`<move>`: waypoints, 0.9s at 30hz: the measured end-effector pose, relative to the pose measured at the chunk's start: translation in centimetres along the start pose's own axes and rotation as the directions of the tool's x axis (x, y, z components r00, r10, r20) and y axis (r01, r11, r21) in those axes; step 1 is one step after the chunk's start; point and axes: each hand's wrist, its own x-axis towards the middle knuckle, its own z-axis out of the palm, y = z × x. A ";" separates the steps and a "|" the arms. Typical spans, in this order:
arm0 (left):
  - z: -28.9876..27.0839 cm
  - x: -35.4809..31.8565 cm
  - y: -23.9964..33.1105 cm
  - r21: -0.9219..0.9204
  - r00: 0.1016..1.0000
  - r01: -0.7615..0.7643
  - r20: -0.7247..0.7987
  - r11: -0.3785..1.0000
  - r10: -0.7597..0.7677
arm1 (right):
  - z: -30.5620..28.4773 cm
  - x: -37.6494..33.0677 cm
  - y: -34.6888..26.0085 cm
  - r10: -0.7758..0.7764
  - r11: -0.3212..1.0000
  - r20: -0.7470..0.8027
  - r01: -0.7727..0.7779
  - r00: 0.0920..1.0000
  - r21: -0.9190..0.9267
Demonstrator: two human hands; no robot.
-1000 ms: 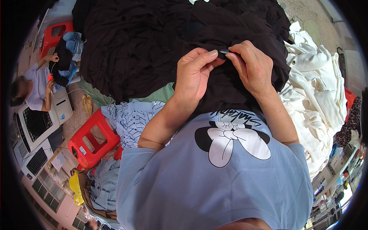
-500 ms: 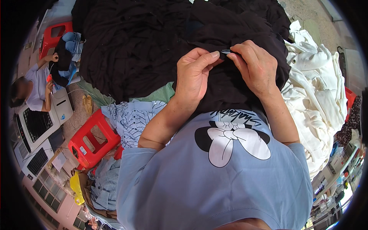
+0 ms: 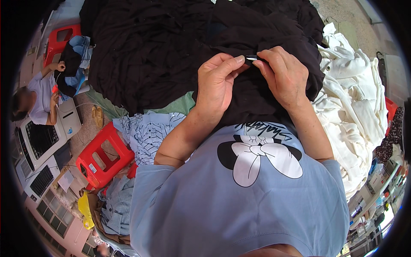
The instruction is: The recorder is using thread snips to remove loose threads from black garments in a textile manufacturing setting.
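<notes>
A large heap of black cloth spreads out in front of me. My left hand is closed over it, thumb and forefinger pinching a bit of the black fabric. Close beside it my right hand is also closed, its thumb and fingertips gripping a small, shiny, pale sliver with a dark edge. That sliver bridges the short gap between the two thumbs. Its kind is too small to make out, and the right palm hides whatever else belongs to it.
White garments are piled on the right. To the left are a blue patterned cloth, a red stool and denim clothing. Farther left, another person sits by a white machine, holding dark cloth.
My right hand has shifted very slightly and the pale sliver has turned a little, showing more white. My left hand stays in place. The person at far left has barely moved.
</notes>
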 end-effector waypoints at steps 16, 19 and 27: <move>0.1 0.1 -0.1 -0.014 1.000 -0.002 -0.007 1.000 0.002 | 0.1 -0.4 -0.1 0.083 0.995 0.013 -0.083 0.996 0.057; 0.2 0.1 -0.1 -0.035 1.000 0.014 -0.005 0.999 -0.014 | 0.2 -0.5 -0.1 0.055 0.998 -0.015 -0.054 0.998 0.014; 0.3 0.0 -0.1 -0.037 1.000 0.012 0.004 0.999 -0.012 | 0.3 -0.6 0.0 0.107 0.993 -0.002 -0.106 0.994 0.054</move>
